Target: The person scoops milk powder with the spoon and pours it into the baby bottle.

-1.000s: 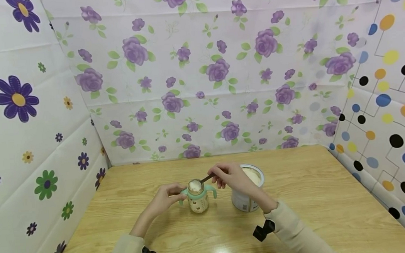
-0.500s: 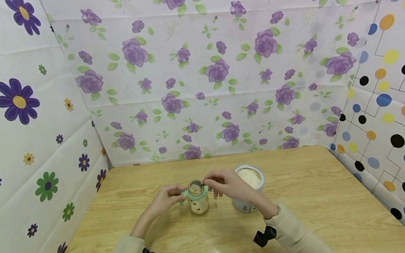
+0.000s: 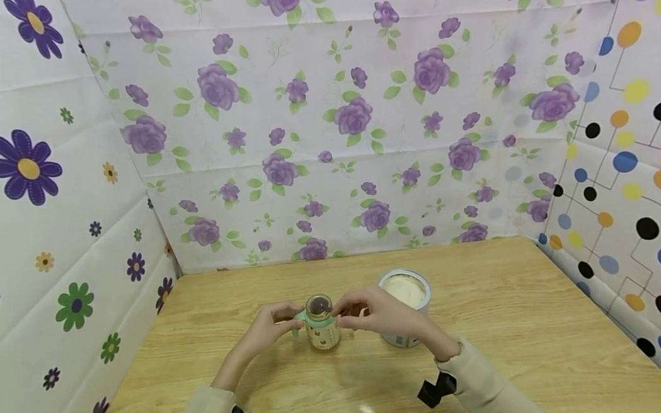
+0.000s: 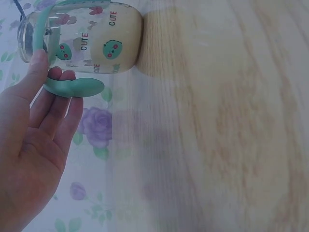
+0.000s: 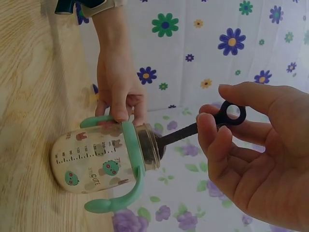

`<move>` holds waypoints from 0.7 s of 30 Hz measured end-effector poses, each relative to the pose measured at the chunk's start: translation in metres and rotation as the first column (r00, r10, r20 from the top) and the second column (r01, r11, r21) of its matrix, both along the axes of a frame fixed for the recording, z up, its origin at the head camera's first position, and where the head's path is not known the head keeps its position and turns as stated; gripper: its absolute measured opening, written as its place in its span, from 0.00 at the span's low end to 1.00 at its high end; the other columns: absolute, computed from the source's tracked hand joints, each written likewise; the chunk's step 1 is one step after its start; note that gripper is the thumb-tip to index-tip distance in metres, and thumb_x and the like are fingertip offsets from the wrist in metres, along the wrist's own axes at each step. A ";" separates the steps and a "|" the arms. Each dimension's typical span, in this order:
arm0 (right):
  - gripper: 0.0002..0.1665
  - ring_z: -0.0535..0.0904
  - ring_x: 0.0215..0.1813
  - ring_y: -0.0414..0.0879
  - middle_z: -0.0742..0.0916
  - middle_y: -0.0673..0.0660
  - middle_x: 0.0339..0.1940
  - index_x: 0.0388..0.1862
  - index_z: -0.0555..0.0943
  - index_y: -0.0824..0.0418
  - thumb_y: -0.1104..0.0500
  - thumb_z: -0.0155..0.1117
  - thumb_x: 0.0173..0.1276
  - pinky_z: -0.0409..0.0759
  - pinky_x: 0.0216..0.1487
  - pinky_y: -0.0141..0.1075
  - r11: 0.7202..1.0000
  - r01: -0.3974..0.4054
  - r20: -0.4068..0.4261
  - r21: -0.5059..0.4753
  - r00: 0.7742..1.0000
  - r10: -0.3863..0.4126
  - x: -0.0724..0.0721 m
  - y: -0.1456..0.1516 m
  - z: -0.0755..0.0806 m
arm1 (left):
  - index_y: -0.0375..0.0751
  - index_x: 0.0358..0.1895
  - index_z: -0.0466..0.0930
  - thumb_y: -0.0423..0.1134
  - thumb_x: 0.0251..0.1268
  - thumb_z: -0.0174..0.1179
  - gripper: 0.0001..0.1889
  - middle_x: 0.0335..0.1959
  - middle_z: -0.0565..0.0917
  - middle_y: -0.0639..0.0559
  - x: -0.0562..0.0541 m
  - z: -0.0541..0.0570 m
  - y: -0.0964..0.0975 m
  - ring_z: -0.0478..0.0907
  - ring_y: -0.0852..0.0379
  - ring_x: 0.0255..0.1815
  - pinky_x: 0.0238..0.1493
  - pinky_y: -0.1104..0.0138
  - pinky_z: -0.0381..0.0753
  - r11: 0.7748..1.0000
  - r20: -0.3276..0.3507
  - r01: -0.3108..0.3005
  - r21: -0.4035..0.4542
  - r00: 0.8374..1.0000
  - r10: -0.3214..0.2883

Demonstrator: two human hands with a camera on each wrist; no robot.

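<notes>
A clear baby bottle (image 3: 323,337) with a mint-green two-handled collar stands upright and uncapped on the table. Pale contents fill its lower part in the left wrist view. My left hand (image 3: 269,324) grips one green handle (image 4: 77,87) between thumb and fingers. My right hand (image 3: 379,314) pinches a dark scoop (image 5: 179,136) near its ring-shaped end. The scoop's bowl sits tipped in the bottle's mouth, partly hidden by the neck. Right of the bottle is a can (image 3: 395,339), open-topped and holding cream-coloured powder (image 3: 405,290); my right hand and forearm partly cover it.
Everything stands on a light wood-grain table (image 3: 485,323). A rose-patterned sheet (image 3: 326,131) hangs behind it, with a daisy-patterned sheet (image 3: 55,248) on the left and a dotted one (image 3: 618,176) on the right.
The scoop, heaped with powder over the bottle's mouth a second ago, has tipped over into it. My right hand has turned and moved a little lower. My left hand keeps its hold.
</notes>
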State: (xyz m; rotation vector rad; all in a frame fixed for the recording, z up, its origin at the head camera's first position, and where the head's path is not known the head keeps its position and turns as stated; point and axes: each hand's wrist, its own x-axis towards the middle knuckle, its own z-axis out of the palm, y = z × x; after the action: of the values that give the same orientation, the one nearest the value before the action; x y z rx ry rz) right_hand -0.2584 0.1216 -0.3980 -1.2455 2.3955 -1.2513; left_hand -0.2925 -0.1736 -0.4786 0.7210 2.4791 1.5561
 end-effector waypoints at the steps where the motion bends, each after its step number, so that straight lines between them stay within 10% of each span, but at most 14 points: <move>1: 0.17 0.82 0.33 0.43 0.87 0.51 0.39 0.54 0.82 0.59 0.52 0.58 0.74 0.80 0.31 0.31 1.000 0.014 0.001 0.005 1.000 -0.014 0.000 0.001 0.000 | 0.40 0.55 0.80 0.40 0.65 0.63 0.17 0.49 0.85 0.42 0.000 0.000 0.000 0.83 0.63 0.45 0.49 0.69 0.83 1.000 -0.001 0.001 0.001 1.000 -0.001; 21: 0.18 0.81 0.35 0.39 0.87 0.54 0.44 0.55 0.82 0.56 0.49 0.53 0.76 0.80 0.31 0.35 0.986 0.139 0.017 -0.095 0.990 -0.138 -0.001 0.012 0.001 | 0.40 0.56 0.80 0.40 0.65 0.63 0.18 0.47 0.85 0.42 0.002 0.001 0.000 0.83 0.62 0.44 0.48 0.66 0.83 1.000 0.012 0.002 0.008 1.000 -0.002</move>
State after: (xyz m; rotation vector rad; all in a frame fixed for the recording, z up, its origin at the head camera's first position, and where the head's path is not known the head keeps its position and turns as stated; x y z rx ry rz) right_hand -0.2598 0.1339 -0.3968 -1.1101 2.4788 -1.4241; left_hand -0.2908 -0.1739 -0.4776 0.7139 2.4641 1.5664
